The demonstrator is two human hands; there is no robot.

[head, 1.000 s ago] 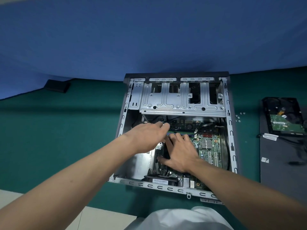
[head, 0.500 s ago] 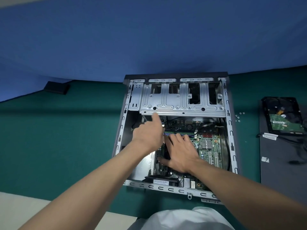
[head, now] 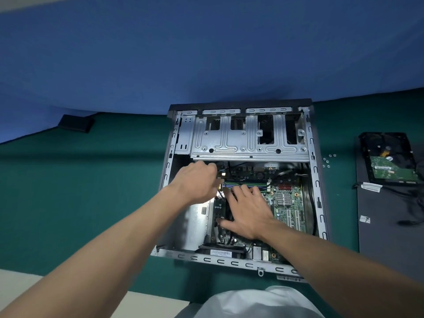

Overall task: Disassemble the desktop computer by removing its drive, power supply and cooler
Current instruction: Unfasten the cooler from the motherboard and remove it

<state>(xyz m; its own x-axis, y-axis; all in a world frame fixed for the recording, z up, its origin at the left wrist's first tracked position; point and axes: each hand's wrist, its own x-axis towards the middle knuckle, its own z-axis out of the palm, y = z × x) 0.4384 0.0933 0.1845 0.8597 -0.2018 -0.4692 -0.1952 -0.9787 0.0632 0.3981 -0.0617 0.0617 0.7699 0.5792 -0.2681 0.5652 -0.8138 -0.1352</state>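
Green table [head: 80, 191]: open computer case [head: 206, 258], removed drive [head: 387, 157] on dark panel [head: 385, 226] at right. Left hand [head: 196, 182] has dropped from drive cage [head: 241, 143] to cables [head: 229, 166], grip unclear, fingertips blurred; right hand [head: 250, 214] rests flat, fingers spread, on motherboard [head: 286, 203].

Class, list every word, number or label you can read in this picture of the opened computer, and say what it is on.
Nothing is legible.
Barcode sticker on the black part at the near edge of the computer case: too small to read.
White label on the hard drive: blurred.
White tag on the cable beside it: blurred.
Small sticker on the dark panel: blurred.
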